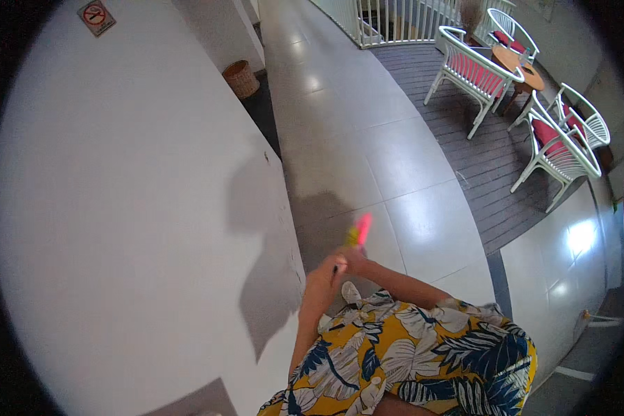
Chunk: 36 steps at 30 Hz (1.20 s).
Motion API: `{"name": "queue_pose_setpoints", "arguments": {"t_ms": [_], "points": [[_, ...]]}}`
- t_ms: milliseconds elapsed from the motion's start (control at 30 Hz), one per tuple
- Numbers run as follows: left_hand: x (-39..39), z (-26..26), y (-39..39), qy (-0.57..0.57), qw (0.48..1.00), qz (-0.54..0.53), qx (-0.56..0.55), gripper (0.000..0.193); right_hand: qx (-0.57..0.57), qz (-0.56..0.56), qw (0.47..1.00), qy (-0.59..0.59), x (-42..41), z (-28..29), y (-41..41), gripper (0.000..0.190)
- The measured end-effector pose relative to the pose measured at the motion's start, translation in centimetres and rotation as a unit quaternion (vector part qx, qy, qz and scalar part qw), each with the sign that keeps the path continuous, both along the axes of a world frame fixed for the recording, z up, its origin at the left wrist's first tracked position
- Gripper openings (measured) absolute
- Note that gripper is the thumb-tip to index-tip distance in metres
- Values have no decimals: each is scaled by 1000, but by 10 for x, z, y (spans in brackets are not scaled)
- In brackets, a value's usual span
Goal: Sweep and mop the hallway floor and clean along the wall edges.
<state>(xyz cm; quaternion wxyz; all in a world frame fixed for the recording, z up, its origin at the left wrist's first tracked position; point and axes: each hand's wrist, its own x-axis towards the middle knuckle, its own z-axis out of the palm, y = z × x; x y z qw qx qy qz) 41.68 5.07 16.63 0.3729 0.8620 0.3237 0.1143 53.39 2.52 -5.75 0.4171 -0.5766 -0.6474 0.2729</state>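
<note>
My left hand (324, 274) and my right hand (352, 258) meet in front of my body, above the tiled floor. Out of the far side of my right hand sticks a narrow, bright pink and yellow object (360, 230). It is blurred, and my fingers cover its lower part. My right hand is closed around that part. A small dark spot shows at my left hand, but whether those fingers also grip something is unclear. Below the hands a patterned yellow garment (385, 359) covers my body, and one white shoe (350, 293) shows on the floor.
A white wall (135, 208) runs close on my left, with a no-smoking sign (96, 18). A woven basket (241, 79) stands farther along it. On the right, white chairs (473, 73) with red cushions surround a wooden table (515, 62) on dark decking. Beyond is a white railing (400, 23).
</note>
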Motion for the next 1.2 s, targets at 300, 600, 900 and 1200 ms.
{"name": "queue_pose_setpoints", "arguments": {"t_ms": [300, 600, 900, 1200], "points": [[4, -87, -40, 31, 980, -57, -188, 20, -357, -37, 918, -170, 44, -5, -133, 26], [-30, -36, 0, -79, 973, 154, -150, 16, -321, 26, 933, -161, 9, 53, -46, 29], [-24, 71, 17, -24, 972, 232, 30, 19, 43, 69, 993, 87, -29, 102, 89, 20], [4, 8, -2, -6, 996, 47, -81, 16, -122, -30, 992, -13, 3, 13, -6, 27]]}}
